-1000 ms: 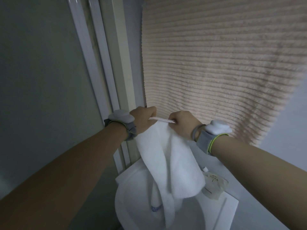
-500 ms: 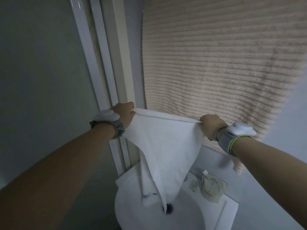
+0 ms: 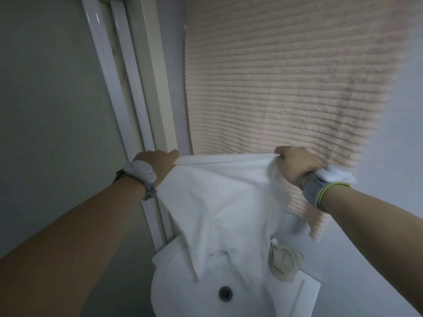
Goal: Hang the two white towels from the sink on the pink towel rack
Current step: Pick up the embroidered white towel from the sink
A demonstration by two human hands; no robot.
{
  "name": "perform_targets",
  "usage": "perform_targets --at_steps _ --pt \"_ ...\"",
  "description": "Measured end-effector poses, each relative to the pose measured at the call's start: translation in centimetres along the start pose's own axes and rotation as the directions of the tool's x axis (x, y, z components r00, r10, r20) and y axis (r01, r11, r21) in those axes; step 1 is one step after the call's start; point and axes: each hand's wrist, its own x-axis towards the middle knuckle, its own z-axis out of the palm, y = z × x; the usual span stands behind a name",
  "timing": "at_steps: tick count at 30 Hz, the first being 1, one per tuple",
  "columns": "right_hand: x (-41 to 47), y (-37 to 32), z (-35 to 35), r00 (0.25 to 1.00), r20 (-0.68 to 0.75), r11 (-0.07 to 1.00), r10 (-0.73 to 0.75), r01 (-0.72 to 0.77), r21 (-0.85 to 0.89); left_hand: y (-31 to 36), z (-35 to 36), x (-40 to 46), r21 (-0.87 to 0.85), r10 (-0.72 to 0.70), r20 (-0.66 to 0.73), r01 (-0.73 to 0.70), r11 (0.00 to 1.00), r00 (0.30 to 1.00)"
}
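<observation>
A white towel (image 3: 219, 202) is stretched between my two hands above the white sink (image 3: 174, 294). My left hand (image 3: 158, 161) grips its top left corner, and my right hand (image 3: 295, 163) grips the top right corner. The top edge runs taut and level; the rest hangs down in folds toward the basin. Behind the towel, a large ribbed beige-pink towel (image 3: 286, 88) hangs on the wall. No rack bar is visible in this view. A second white towel cannot be made out.
A white door frame (image 3: 128, 88) runs diagonally at the left, beside a grey panel. A pale refill pouch (image 3: 283, 259) stands on the sink ledge at the right. The dark drain (image 3: 225, 293) shows in the basin.
My hands have moved apart and upward, spreading the bunched white towel wide by its top edge. The towel's lower end has lifted out of the basin, uncovering the drain.
</observation>
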Motion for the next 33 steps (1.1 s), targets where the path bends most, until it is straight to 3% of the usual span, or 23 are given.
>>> perform_targets --at_steps 2,10,14,18,20,27,29,33 --pt "-0.2 1.0 0.2 0.997 0.075 1.0 0.03 -0.03 -0.008 0.4 0.4 0.3 0.029 0.026 0.0 -0.026 0.999 1.0" --pt "1.1 1.8 -3.4 0.997 -0.07 0.999 0.026 -0.022 0.048 1.6 -1.5 1.9 0.006 -0.031 -0.142 0.032 0.999 0.989" --pt "0.6 2.1 -4.7 0.951 -0.309 0.995 -0.003 0.033 0.092 2.1 -1.9 1.8 -0.04 -0.066 -0.349 0.056 0.998 0.935" --pt "-0.5 3.3 -3.9 0.997 -0.071 0.999 0.036 -0.036 0.007 3.6 -1.2 1.2 -0.062 -0.112 -0.179 0.102 0.993 0.977" --pt "-0.6 3.7 -4.3 0.993 -0.094 0.997 0.069 -0.066 0.034 4.2 -1.1 1.3 -0.018 -0.078 -0.181 0.076 0.997 0.98" --pt "-2.1 4.0 -6.7 0.975 -0.157 0.969 0.159 -0.123 0.213 5.9 -3.8 1.9 -0.231 -0.147 -0.326 0.072 0.97 0.934" --pt "-2.6 3.5 -7.2 0.96 -0.153 0.931 0.234 -0.176 0.32 6.5 -4.1 2.4 -0.347 -0.206 -0.304 0.093 0.933 0.93" --pt "-3.6 1.5 -8.4 0.912 -0.087 0.777 0.401 -0.288 0.56 8.5 -5.5 3.8 -0.697 -0.408 -0.249 0.13 0.705 0.878"
